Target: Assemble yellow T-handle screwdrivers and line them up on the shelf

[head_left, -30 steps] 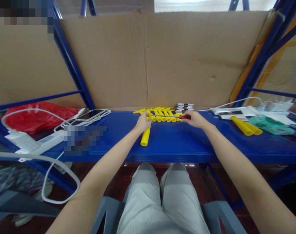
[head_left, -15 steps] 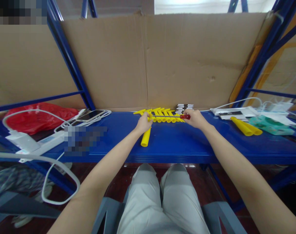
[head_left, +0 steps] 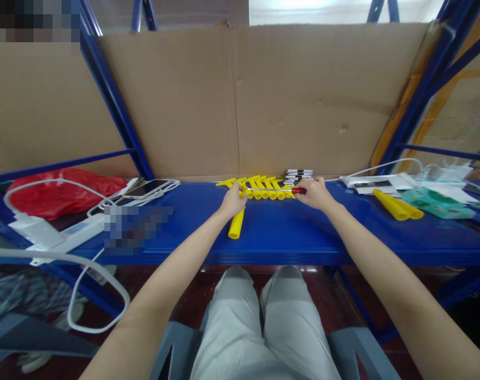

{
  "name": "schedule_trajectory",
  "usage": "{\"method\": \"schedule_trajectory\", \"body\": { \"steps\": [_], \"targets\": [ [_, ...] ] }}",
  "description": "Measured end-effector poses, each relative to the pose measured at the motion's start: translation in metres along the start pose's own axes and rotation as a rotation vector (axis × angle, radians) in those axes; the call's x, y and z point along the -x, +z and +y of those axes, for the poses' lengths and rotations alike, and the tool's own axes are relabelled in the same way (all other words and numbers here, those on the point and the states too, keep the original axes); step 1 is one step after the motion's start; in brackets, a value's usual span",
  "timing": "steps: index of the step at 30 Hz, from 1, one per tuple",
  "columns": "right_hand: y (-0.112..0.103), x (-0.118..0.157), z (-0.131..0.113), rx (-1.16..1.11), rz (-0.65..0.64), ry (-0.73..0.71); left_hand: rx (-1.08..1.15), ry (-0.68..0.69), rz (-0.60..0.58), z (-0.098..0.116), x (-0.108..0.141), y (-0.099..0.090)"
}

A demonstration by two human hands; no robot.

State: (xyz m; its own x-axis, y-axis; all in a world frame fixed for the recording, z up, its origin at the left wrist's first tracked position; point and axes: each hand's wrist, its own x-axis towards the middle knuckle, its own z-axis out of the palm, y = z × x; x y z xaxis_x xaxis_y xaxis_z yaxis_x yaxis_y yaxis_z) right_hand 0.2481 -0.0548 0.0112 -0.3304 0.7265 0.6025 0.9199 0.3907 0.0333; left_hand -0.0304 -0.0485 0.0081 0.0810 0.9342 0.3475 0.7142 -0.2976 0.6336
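Observation:
Near the middle of the blue table, my left hand point(head_left: 233, 199) is closed on a yellow piece with a tube-shaped handle point(head_left: 236, 226) that points toward me. My right hand point(head_left: 314, 193) grips the red handle of a screwdriver point(head_left: 299, 190). Its thin metal shaft runs leftward to the yellow piece at my left fingers; the tip itself is too small to make out. Behind the shaft, several yellow pieces point(head_left: 272, 194) lie side by side in a row. A small stack of black and white packets point(head_left: 299, 176) stands behind my right hand.
Two yellow tubes point(head_left: 395, 207) and a green packet point(head_left: 440, 202) lie on the blue table point(head_left: 295, 240) at the right. On the left are a red bag point(head_left: 61, 192), a white power strip point(head_left: 72, 232), cables and a phone point(head_left: 148, 188). Cardboard point(head_left: 303, 100) stands along the back.
My right hand and the screwdriver handle have shifted very slightly left. My left hand keeps its hold on the yellow piece, nearly unmoved.

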Motion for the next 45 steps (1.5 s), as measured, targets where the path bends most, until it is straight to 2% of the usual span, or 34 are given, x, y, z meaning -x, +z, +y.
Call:
{"method": "schedule_trajectory", "body": {
  "steps": [11, 14, 20, 26, 32, 45],
  "targets": [
    [-0.007, -0.001, -0.014, 0.158, -0.015, 0.128, -0.012, 0.008, -0.001, 0.000, 0.000, 0.001],
    [-0.006, 0.000, -0.015, 0.143, -0.016, 0.084, -0.014, 0.005, -0.006, -0.001, -0.001, 0.001],
    [-0.008, 0.001, -0.014, 0.105, -0.113, 0.047, -0.035, 0.015, -0.014, -0.004, -0.004, 0.000],
    [-0.006, -0.001, -0.011, 0.126, -0.123, -0.015, -0.035, 0.020, -0.021, -0.003, -0.004, -0.002],
    [-0.004, 0.000, -0.011, 0.192, -0.181, 0.051, -0.037, 0.016, -0.014, 0.000, -0.003, -0.004],
    [-0.011, 0.002, -0.014, 0.140, -0.161, -0.005, -0.079, 0.050, -0.004, -0.002, -0.005, -0.001]
  ]
}}
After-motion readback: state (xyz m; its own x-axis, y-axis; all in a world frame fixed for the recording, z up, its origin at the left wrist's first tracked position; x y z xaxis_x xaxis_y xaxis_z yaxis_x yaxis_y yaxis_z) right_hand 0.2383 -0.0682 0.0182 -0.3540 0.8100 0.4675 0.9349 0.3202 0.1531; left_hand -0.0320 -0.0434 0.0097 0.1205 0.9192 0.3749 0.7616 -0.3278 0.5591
